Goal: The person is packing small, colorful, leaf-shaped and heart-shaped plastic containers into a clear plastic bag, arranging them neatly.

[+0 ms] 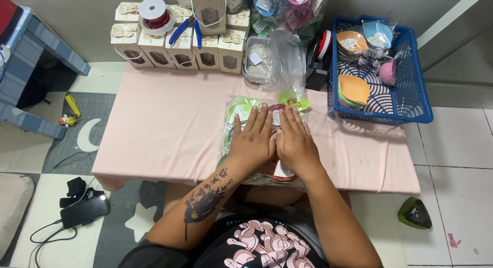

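Both hands, left hand [253,139] and right hand [294,143], lie flat side by side, fingers [259,119] stretched wide, pressing a clear plastic packet of coloured leaf-shaped dishes [241,109] directly beneath them on the pink-clothed counter [164,124].

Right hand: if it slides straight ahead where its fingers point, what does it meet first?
Probably the small green leaf-shaped dish holding brownish bits, just beyond the right hand; behind it, clear plastic bags.

Both hands, left hand [254,139] and right hand [294,142], lie flat on the clear plastic packet of coloured leaf-shaped dishes [241,109] mid-frame on the pink-covered counter [164,129]; the blue plastic basket [411,101] sits upper right, the cream cardboard gift boxes [182,49] upper left.
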